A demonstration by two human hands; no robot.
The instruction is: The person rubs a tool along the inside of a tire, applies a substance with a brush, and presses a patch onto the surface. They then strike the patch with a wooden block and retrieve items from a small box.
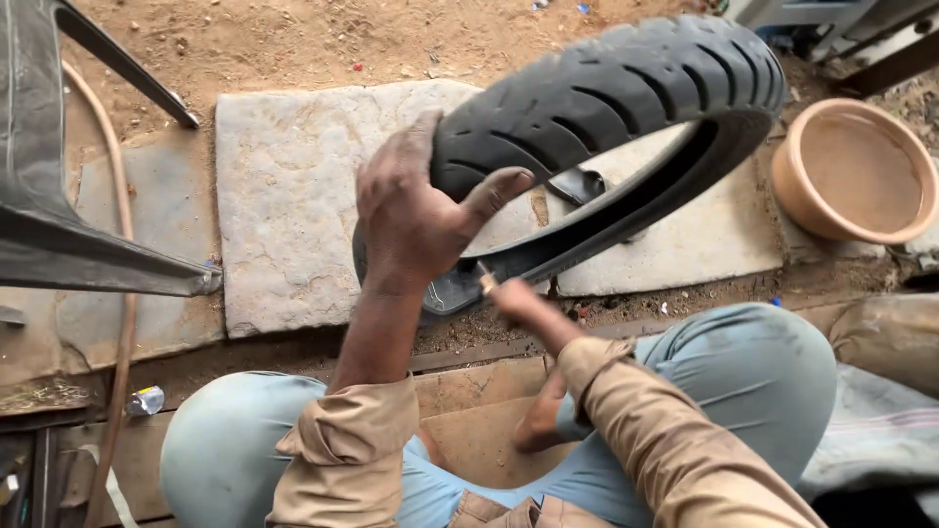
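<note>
A black treaded motorcycle tyre [626,93] stands tilted over stone slabs in front of my knees. My left hand [416,210] grips its near side, fingers over the tread and thumb hooked on the inner rim. My right hand [518,303] sits just below the tyre's lower edge, closed around a small thin tool [485,281] with a light handle, whose tip points into the tyre's inside. Most of the right hand is hidden behind the wrist and sleeve.
Flat stone slabs [289,196] lie on sandy ground. A brown clay basin [853,171] stands at the right. A dark plastic chair [59,196] fills the left edge, with a hose [122,323] beside it. Wooden boards [479,430] lie under my feet.
</note>
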